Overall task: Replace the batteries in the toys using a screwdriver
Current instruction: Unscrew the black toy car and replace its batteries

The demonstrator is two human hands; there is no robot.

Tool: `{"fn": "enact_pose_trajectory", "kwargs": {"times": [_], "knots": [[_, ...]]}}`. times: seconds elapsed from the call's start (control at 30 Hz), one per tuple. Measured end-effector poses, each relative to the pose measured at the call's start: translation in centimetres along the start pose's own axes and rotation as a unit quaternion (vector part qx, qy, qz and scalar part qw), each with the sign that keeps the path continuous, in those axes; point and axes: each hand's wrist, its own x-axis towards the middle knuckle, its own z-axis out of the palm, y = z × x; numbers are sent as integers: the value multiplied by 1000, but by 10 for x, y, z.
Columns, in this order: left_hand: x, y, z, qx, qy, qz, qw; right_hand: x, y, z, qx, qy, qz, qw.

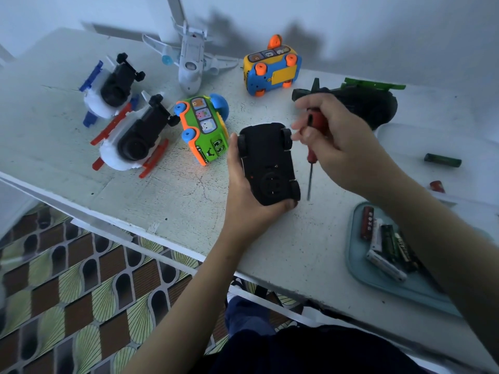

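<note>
My left hand (243,201) grips a black toy car (267,163) turned belly-up just above the white table (172,201). My right hand (340,141) holds a red-handled screwdriver (314,136) with its thin shaft pointing down beside the car's right side; the tip hangs near the rear wheel, apart from the car. A light blue tray (378,279) at the right holds several batteries (386,244). A loose green battery (442,160) lies on the table at the far right.
Other toys stand behind: a green bus (205,128), a blue-and-yellow bus (272,68) upside down, a white plane (190,58), two helicopter-like toys (113,87) (135,136), and a dark vehicle with a green part (367,101). A small red item (437,186) lies at the right.
</note>
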Motion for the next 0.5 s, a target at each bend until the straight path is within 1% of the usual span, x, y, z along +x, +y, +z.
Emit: {"fn": "enact_pose_trajectory", "kwargs": {"times": [0.1,0.2,0.27,0.33,0.4,0.5], "knots": [[0,0,0,3,3,-5,1000,-12,-4,-3,-37,55,-107,992],[0,0,0,11,4,-4,1000,-22,-8,-4,-60,121,-160,978],[0,-1,-1,13,0,-5,1000,-25,-12,-5,-32,165,-171,971],[1,-2,-2,17,-1,-9,1000,-26,-16,-5,21,195,-178,964],[1,-3,-3,21,3,-11,1000,-27,-18,-4,45,207,-185,960],[2,-2,-3,24,6,-13,1000,-26,-15,-1,36,206,-183,961]]}}
